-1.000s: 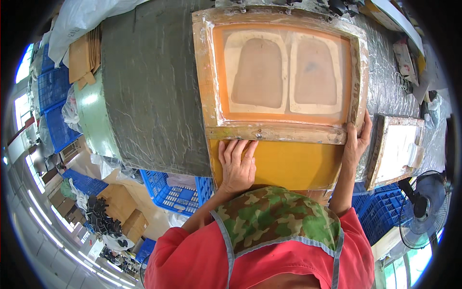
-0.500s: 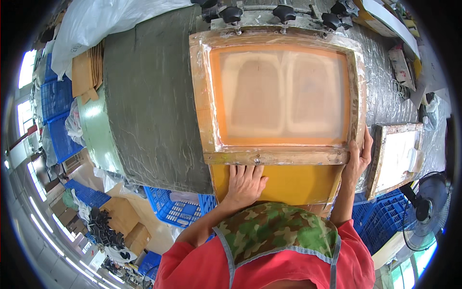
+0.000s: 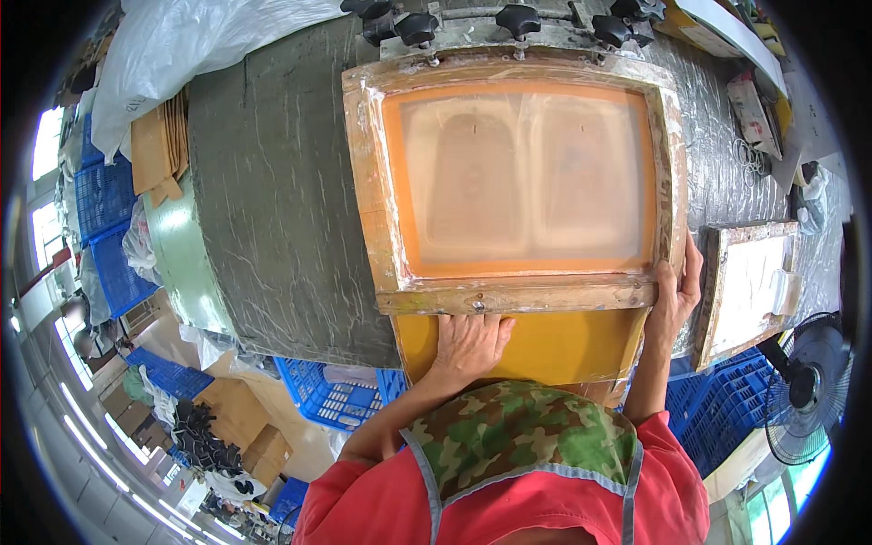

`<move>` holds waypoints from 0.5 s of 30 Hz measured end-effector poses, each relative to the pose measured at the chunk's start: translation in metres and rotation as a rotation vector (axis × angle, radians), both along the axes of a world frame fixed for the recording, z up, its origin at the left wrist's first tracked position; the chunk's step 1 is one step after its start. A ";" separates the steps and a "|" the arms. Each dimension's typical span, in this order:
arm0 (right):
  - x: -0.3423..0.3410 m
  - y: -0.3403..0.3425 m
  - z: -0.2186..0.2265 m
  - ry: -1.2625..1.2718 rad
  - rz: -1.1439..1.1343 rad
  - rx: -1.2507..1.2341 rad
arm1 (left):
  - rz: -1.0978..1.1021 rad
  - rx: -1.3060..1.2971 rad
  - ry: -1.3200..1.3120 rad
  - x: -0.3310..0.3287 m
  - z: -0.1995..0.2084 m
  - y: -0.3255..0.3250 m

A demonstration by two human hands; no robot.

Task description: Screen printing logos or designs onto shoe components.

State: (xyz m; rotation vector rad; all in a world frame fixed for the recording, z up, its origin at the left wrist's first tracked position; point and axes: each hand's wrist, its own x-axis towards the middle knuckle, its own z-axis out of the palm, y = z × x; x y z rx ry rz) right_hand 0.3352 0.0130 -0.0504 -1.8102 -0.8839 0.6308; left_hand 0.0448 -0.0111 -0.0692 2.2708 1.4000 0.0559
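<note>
On the yellow board (image 3: 545,343), skin could be pinched should the wooden frame (image 3: 527,299) slip and drop. Close-set fingers of the left hand (image 3: 469,347) meet the frame's near bar, tips hidden, their hold impossible to tell; the right hand (image 3: 676,292) clasps its near right corner. Black knobs (image 3: 519,20) stand beyond.

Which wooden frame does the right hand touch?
The large wooden frame with orange-bordered mesh, right hand on its corner; the smaller white-faced wooden frame lies untouched.
</note>
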 end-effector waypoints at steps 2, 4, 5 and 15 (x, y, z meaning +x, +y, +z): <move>0.001 -0.001 -0.003 0.031 -0.022 -0.005 | 0.000 0.004 -0.018 0.000 -0.001 0.000; 0.005 -0.005 -0.005 -0.007 0.012 -0.015 | 0.001 0.015 -0.035 -0.001 0.000 0.000; 0.007 -0.006 -0.005 -0.044 0.044 -0.027 | 0.003 0.032 -0.039 -0.001 0.000 0.000; 0.005 -0.004 -0.010 -0.083 0.053 -0.044 | -0.115 0.115 -0.195 -0.023 0.016 -0.009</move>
